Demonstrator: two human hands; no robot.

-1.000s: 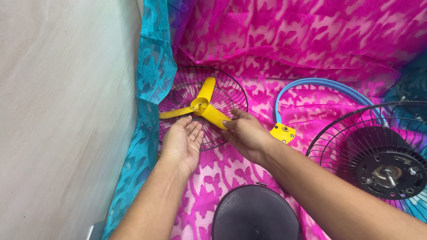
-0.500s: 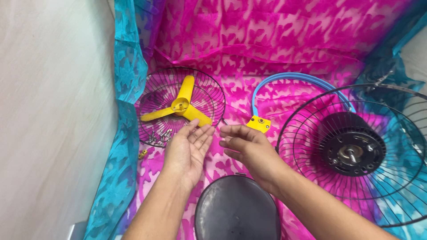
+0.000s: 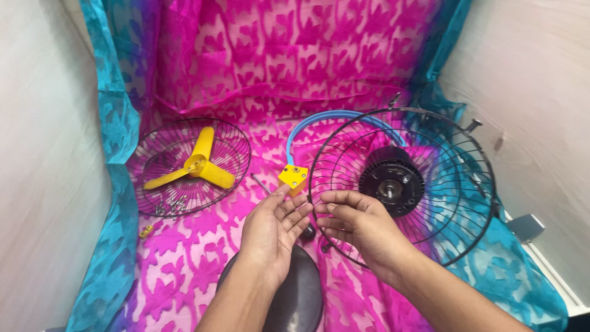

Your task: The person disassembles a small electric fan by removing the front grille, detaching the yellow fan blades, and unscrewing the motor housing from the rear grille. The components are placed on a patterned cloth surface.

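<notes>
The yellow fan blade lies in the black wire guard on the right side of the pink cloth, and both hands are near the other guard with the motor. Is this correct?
Not quite. In the head view the yellow fan blade lies in the black wire guard on the left side of the pink cloth, not the right. The rest holds: the left hand and right hand are near the other guard with the motor.

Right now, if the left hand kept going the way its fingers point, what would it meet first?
Probably the yellow block: the left hand points up and slightly right, fingertips almost at it. The fan guard lies just right of that line; depth is unclear.
</notes>
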